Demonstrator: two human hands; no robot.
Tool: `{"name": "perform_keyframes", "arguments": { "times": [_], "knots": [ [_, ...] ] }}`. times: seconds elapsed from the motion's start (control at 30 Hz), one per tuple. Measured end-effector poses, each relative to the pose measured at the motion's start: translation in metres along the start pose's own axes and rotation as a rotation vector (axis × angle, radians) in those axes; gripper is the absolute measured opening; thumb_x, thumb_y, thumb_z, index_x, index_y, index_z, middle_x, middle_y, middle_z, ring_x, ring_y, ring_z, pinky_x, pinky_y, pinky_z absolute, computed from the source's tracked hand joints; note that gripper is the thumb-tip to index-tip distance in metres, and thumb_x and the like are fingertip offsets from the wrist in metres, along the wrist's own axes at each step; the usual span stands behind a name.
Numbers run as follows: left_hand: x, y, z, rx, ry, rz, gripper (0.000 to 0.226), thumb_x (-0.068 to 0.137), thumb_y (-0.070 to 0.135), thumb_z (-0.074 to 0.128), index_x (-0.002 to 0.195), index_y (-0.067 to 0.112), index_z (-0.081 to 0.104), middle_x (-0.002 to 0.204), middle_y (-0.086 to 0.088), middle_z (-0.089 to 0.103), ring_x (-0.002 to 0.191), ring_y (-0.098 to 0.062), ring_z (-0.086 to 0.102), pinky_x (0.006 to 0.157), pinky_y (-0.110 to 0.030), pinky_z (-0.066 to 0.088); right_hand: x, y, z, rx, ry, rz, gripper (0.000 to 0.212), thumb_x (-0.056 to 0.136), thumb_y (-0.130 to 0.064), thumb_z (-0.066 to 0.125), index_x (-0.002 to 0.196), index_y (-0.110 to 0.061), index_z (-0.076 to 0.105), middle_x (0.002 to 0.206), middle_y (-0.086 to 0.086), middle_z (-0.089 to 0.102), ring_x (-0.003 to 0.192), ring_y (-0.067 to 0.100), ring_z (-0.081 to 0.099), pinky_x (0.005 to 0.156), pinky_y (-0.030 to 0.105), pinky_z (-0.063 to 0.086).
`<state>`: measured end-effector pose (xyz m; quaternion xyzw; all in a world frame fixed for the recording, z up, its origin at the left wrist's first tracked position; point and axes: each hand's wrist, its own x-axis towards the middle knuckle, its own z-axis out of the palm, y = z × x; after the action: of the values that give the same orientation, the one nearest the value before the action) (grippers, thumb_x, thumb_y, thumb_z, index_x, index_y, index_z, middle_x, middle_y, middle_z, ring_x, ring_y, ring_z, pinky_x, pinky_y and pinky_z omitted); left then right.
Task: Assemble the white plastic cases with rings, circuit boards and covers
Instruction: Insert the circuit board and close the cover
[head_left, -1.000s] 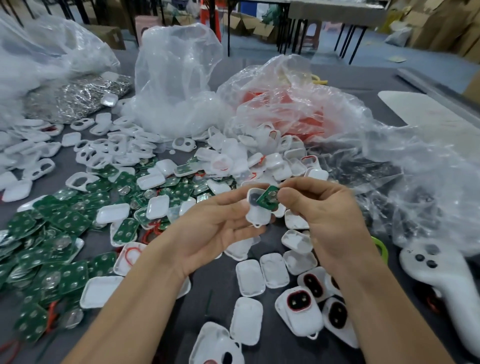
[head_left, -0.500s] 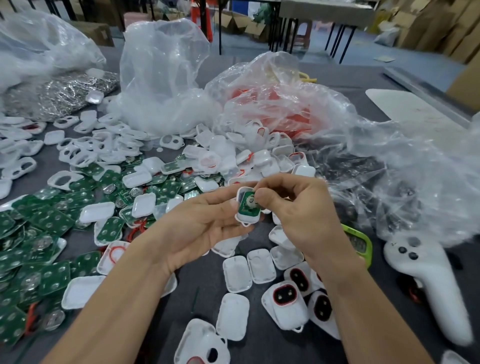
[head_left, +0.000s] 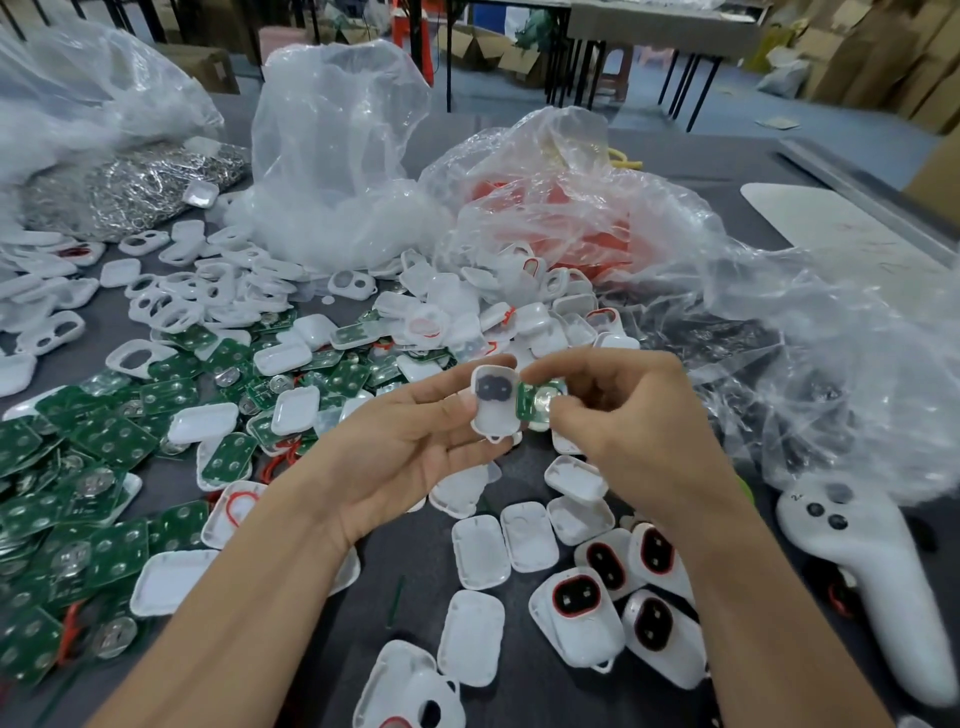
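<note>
Nearest us, between our forearms, a strip of bare grey table (head_left: 415, 618) runs among loose white shells (head_left: 470, 644) and finished red-ringed cases (head_left: 584, 616). Above it our left hand (head_left: 410, 452) curls thumb and fingers round a white case (head_left: 493, 408), held clear of the table. Our right hand (head_left: 639, 441) pinches a green circuit board (head_left: 535, 402) just beside the case's right edge. A white controller (head_left: 872, 582) lies at the right edge. Left lie heaped boards (head_left: 104, 467); beyond, crumpled plastic bags (head_left: 332, 171) close off the far side.

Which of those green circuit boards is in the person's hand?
The circuit board pinched by the right hand, beside the white case; the other boards lie loose.
</note>
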<state>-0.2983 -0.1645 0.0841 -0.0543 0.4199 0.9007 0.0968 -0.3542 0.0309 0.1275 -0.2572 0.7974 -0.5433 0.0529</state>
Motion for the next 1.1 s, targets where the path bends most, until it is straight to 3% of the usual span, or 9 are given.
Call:
{"name": "perform_keyframes", "arguments": {
  "times": [0.07, 0.13, 0.23, 0.43, 0.57, 0.73, 0.83, 0.93, 1.1],
  "knots": [
    [0.001, 0.001, -0.001, -0.026, -0.001, 0.002, 0.045, 0.082, 0.01, 0.072, 0.126, 0.01, 0.072, 0.132, -0.014, 0.069, 0.112, -0.027, 0.072, 0.087, -0.034, 0.06, 0.002, 0.003, -0.003, 0.128, 0.043, 0.074, 0.035, 0.084, 0.006, 0.066, 0.085, -0.026, 0.081, 0.08, 0.001, 0.077, 0.08, 0.03, 0.069, 0.071, 0.038, 0.059],
    [0.001, 0.0, -0.002, -0.041, 0.005, 0.005, 0.05, 0.078, 0.009, 0.074, 0.128, 0.009, 0.071, 0.135, -0.016, 0.067, 0.116, -0.029, 0.07, 0.09, -0.036, 0.06, 0.003, 0.005, -0.002, 0.2, 0.045, 0.138, 0.035, 0.084, 0.01, 0.066, 0.081, -0.021, 0.081, 0.087, 0.002, 0.079, 0.089, 0.027, 0.073, 0.081, 0.036, 0.06],
    [0.001, 0.0, -0.002, -0.045, 0.003, 0.017, 0.051, 0.076, 0.007, 0.075, 0.127, 0.009, 0.072, 0.135, -0.016, 0.067, 0.114, -0.028, 0.07, 0.09, -0.036, 0.06, 0.004, 0.004, 0.0, 0.289, 0.057, 0.214, 0.029, 0.084, 0.009, 0.072, 0.082, -0.02, 0.077, 0.081, 0.001, 0.077, 0.076, 0.016, 0.07, 0.071, 0.024, 0.058],
    [-0.001, 0.002, -0.002, -0.091, -0.037, 0.037, 0.047, 0.076, 0.003, 0.073, 0.123, 0.011, 0.075, 0.131, -0.021, 0.068, 0.114, -0.031, 0.071, 0.094, -0.037, 0.06, 0.004, 0.01, 0.0, 0.027, 0.152, 0.234, 0.041, 0.084, -0.004, 0.077, 0.1, -0.042, 0.077, 0.092, -0.003, 0.072, 0.074, 0.024, 0.075, 0.07, 0.046, 0.063],
    [0.0, 0.003, -0.001, -0.087, -0.028, 0.035, 0.049, 0.074, 0.004, 0.077, 0.123, 0.012, 0.075, 0.13, -0.021, 0.069, 0.115, -0.031, 0.071, 0.096, -0.037, 0.059, 0.006, 0.006, 0.0, 0.255, 0.146, 0.258, 0.036, 0.087, 0.006, 0.071, 0.09, -0.027, 0.083, 0.084, 0.005, 0.077, 0.068, 0.024, 0.077, 0.059, 0.027, 0.06],
    [-0.002, 0.004, -0.002, -0.099, -0.058, 0.023, 0.067, 0.064, 0.006, 0.094, 0.128, 0.009, 0.071, 0.132, -0.023, 0.067, 0.116, -0.033, 0.07, 0.096, -0.038, 0.059, 0.006, 0.006, 0.001, 0.165, 0.218, 0.199, 0.017, 0.087, -0.008, 0.077, 0.08, -0.023, 0.082, 0.076, -0.004, 0.078, 0.074, 0.012, 0.075, 0.07, 0.024, 0.059],
    [-0.002, 0.004, -0.003, -0.099, -0.059, 0.016, 0.066, 0.064, 0.007, 0.094, 0.127, 0.01, 0.072, 0.13, -0.021, 0.068, 0.115, -0.032, 0.07, 0.094, -0.038, 0.059, 0.004, 0.002, 0.0, 0.344, 0.203, 0.176, 0.017, 0.088, -0.004, 0.075, 0.08, -0.016, 0.081, 0.072, 0.004, 0.076, 0.061, 0.01, 0.066, 0.06, 0.016, 0.051],
    [-0.001, 0.003, -0.003, -0.07, -0.077, 0.012, 0.065, 0.066, 0.01, 0.093, 0.127, 0.011, 0.072, 0.132, -0.016, 0.069, 0.115, -0.029, 0.07, 0.092, -0.037, 0.059, 0.002, 0.001, 0.004, 0.379, 0.163, 0.124, 0.019, 0.088, 0.0, 0.074, 0.078, -0.014, 0.08, 0.071, 0.015, 0.074, 0.056, 0.018, 0.06, 0.052, 0.02, 0.049],
    [0.0, 0.0, -0.004, 0.017, -0.054, 0.003, 0.052, 0.076, 0.007, 0.077, 0.127, 0.014, 0.073, 0.127, -0.011, 0.072, 0.113, -0.026, 0.071, 0.097, -0.038, 0.058, 0.002, 0.002, 0.013, 0.272, 0.129, 0.053, 0.02, 0.088, -0.003, 0.076, 0.079, -0.02, 0.082, 0.066, 0.009, 0.074, 0.054, 0.023, 0.065, 0.054, 0.027, 0.054]
  ]
}}
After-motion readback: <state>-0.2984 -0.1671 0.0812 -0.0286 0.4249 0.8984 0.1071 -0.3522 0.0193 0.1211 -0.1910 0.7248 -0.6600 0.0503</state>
